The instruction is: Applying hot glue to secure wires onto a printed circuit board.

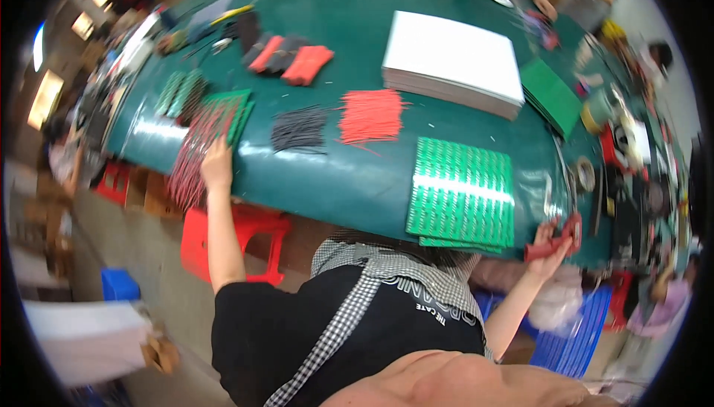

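Head view: the green surface (320, 187) carries patterned green sheets (461, 195) by its near edge. Reddish strands (192, 150) overhang that edge's left end at the left hand (217, 164), grip unclear; near the right end, the right hand (549, 252) grasps a red tool (573, 231).

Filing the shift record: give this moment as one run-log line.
left hand: at reddish strands | right hand: gripping red tool | table: black strips, red strips, patterned green sheets
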`<move>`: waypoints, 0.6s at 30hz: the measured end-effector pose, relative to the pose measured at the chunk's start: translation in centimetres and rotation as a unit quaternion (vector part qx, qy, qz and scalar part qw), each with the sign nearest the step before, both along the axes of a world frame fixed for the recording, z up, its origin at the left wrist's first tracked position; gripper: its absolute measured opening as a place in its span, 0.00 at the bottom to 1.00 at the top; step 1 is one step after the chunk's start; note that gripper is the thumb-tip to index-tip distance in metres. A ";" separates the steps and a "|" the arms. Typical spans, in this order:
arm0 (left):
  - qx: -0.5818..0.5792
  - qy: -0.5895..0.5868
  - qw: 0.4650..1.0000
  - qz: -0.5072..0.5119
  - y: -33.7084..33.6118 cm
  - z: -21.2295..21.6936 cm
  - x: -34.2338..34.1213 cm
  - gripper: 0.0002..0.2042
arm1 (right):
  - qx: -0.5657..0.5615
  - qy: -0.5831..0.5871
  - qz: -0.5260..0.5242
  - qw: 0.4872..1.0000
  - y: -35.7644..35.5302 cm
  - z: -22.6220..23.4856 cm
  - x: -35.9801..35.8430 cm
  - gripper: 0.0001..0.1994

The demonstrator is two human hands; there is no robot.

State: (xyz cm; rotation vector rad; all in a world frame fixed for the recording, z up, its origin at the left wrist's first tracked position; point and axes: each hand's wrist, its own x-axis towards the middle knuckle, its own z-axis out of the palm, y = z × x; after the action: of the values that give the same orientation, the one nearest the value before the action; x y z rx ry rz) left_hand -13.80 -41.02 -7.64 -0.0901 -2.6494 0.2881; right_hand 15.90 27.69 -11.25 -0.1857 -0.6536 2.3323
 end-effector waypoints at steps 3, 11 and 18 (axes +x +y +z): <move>-0.046 -0.072 0.996 0.023 2.5 3.5 0.8 0.18 | -0.010 0.020 0.009 1.000 -1.3 1.1 -0.1 0.30; 0.173 -0.152 0.895 -0.381 25.3 7.9 4.2 0.25 | -0.027 0.015 -0.006 1.000 -1.9 1.7 -0.8 0.29; 0.143 -0.360 0.745 -0.544 34.2 5.4 11.9 0.37 | -0.009 -0.015 -0.033 0.999 -2.6 3.3 -1.1 0.30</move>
State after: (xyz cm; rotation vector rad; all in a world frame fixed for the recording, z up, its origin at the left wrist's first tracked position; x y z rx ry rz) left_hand -1.94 -6.81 -2.22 -1.8729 -2.7102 -0.6738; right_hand 14.83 25.04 -7.91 -0.2486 -0.6314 2.2772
